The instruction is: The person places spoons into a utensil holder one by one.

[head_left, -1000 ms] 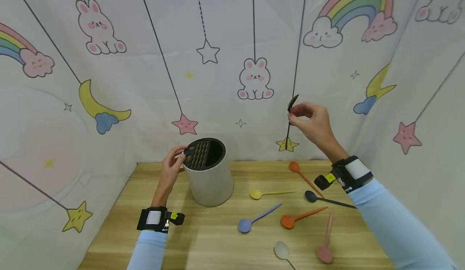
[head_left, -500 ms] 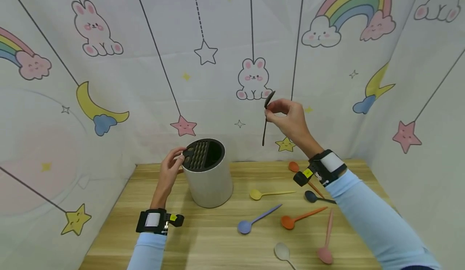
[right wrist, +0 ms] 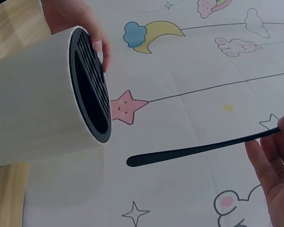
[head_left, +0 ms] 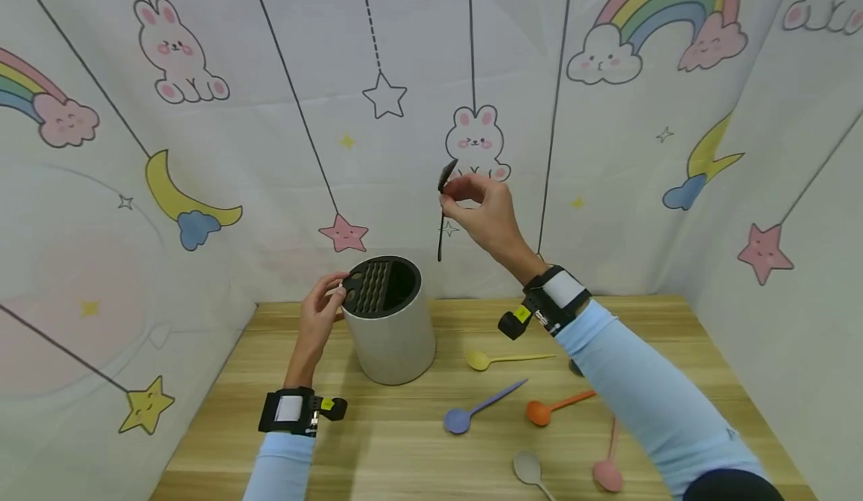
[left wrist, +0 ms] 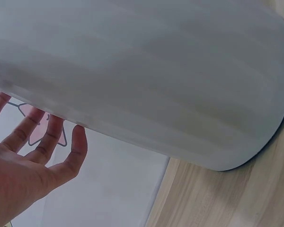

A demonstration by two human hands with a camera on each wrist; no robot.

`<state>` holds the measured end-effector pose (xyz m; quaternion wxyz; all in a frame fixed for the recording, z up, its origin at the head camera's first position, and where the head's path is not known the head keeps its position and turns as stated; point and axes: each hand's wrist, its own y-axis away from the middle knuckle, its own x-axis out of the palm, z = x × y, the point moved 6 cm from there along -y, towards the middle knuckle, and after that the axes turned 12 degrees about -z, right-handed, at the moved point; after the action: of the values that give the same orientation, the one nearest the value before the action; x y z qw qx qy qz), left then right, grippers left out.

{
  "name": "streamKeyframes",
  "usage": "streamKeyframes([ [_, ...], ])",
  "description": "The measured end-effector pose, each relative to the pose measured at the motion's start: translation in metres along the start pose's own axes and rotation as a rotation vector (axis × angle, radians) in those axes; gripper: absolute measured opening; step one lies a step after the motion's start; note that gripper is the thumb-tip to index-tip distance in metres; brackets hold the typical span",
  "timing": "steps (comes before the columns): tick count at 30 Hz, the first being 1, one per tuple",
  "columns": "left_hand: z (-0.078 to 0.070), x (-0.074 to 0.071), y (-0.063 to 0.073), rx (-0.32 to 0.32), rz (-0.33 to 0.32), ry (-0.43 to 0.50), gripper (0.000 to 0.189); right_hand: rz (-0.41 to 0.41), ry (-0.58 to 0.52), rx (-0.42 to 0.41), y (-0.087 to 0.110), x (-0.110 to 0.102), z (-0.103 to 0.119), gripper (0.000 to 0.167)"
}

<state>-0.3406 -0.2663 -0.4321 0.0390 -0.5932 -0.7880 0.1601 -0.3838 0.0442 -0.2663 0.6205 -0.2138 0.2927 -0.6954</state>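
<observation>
Fingers (head_left: 465, 186) of your right hand (head_left: 487, 216) pinch the black spoon (head_left: 443, 209) just under its bowl, handle hanging near-vertical, tip down. The holder (head_left: 391, 321) stands on the table (head_left: 377, 441) below and left of that tip, slotted top open upward. Your left hand (head_left: 318, 314) rests fingers against the holder's rim, much nearer it.

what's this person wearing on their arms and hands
Both hands are bare. The left hand and right hand each have a black wrist strap with a white panel and a small black unit bearing a yellow tag. Above the straps, both arms are covered by light blue sleeves.
</observation>
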Motion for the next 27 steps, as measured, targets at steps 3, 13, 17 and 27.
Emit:
streamKeyframes([
  [3,-0.002,0.000,0.000,0.004,-0.003,-0.003,0.039,0.010,-0.029,-0.011,0.001,0.013,0.002,0.009],
  [13,0.000,-0.001,0.002,-0.015,-0.014,-0.001,0.039,0.036,-0.086,0.006,0.010,0.045,-0.001,0.007],
  [17,-0.002,-0.001,0.002,-0.022,-0.017,-0.002,0.039,0.049,-0.067,0.025,0.015,0.053,-0.008,0.007],
  [27,-0.006,-0.002,0.007,-0.011,-0.008,-0.008,0.040,0.060,-0.035,0.069,0.027,0.059,-0.027,0.007],
])
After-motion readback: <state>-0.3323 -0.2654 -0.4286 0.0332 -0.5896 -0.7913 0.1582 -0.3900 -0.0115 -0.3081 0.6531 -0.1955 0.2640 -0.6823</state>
